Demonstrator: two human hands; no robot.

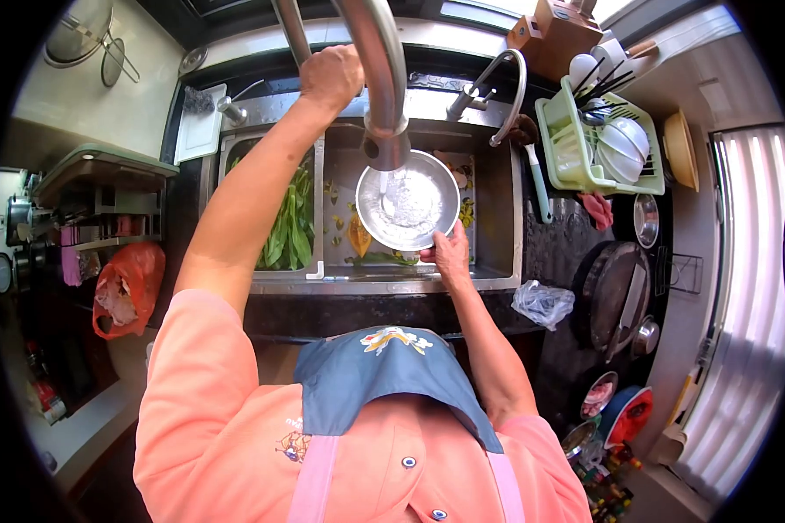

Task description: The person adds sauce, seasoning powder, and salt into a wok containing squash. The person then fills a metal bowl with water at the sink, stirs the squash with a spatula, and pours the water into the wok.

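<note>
My right hand grips the rim of a round metal bowl under the tap. Water runs into the bowl over white contents. Up at the back, my left hand is closed at the base of the tap; what its fingers hold is hidden behind the hand and spout. Beneath the bowl, yellow and green leaf scraps lie in the right sink basin. Long green leafy vegetables fill part of the left basin, under my left forearm.
A green dish rack with white bowls stands at the right, beyond a brush. Further down are a plastic bag and a round chopping board with a cleaver. A red bag hangs at the left.
</note>
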